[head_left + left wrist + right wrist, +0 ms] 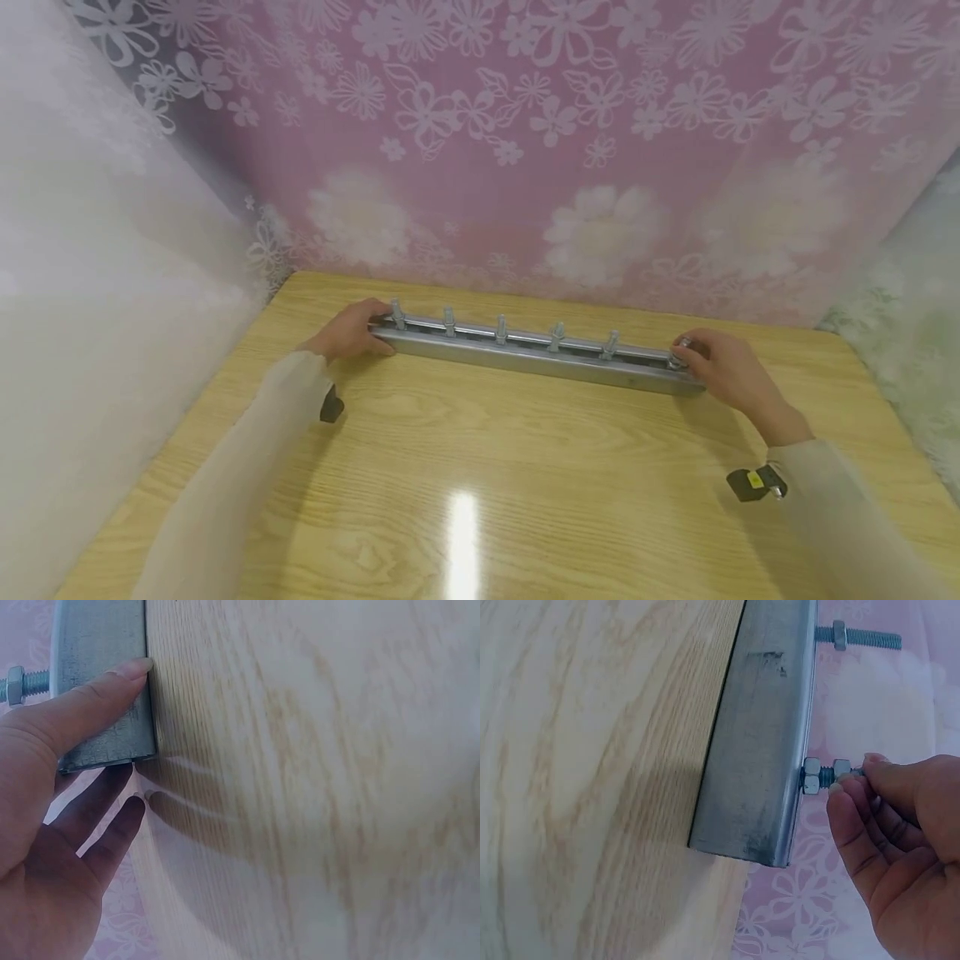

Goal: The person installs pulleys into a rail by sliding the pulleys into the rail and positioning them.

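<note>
A grey metal strut channel (540, 367) lies across the wooden table, its slot facing up, with several upright bolts (502, 330) along it, each carrying a nut. My left hand (348, 329) grips the channel's left end; in the left wrist view the thumb (90, 705) lies on its front side, the other fingers behind and past the end. At the right end, my right hand (731, 371) pinches the upper nut (842, 768) on the last bolt, fingertips covering the bolt's tip. A second nut (812, 775) sits lower on that bolt, against the channel.
The wood-grain table (480, 467) extends in front of the channel. A pink flowered curtain (480, 192) hangs close behind the table's back edge, and pale fabric (112, 275) hangs along the left side. Both wrists wear small black cameras (747, 484).
</note>
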The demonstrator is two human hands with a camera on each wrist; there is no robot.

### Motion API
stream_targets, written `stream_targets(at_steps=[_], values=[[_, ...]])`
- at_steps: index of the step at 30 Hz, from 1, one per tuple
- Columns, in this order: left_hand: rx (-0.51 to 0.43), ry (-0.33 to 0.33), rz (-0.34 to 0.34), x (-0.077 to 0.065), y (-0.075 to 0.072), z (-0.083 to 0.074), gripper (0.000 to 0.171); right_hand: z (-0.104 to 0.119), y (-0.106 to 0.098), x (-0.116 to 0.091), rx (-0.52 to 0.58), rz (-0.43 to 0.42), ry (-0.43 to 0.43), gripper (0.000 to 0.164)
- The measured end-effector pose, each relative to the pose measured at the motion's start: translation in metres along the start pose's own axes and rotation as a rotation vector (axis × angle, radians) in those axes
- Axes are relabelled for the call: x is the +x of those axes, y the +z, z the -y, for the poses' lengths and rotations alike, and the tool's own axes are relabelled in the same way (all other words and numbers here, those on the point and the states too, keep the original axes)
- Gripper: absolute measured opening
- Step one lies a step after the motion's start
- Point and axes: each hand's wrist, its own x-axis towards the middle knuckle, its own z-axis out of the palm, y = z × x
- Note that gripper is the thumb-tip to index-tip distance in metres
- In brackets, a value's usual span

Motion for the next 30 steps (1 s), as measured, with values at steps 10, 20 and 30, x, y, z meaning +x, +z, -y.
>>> stream_targets(at_steps=[10,20,30], values=[[-0.008,-0.009,-0.009,0.002,0.001,0.0,0.076,0.004,0.004,0.002,0.006,-0.023,0.009,0.029],[-0.018,-0.007,-0.015,0.0,0.002,-0.002,0.074,0.006,0.009,0.001,0.016,-0.041,0.022,0.029],[-0.027,-0.007,-0.021,-0.002,0.002,-0.003,0.073,0.005,0.012,0.001,0.04,-0.046,0.041,0.03]])
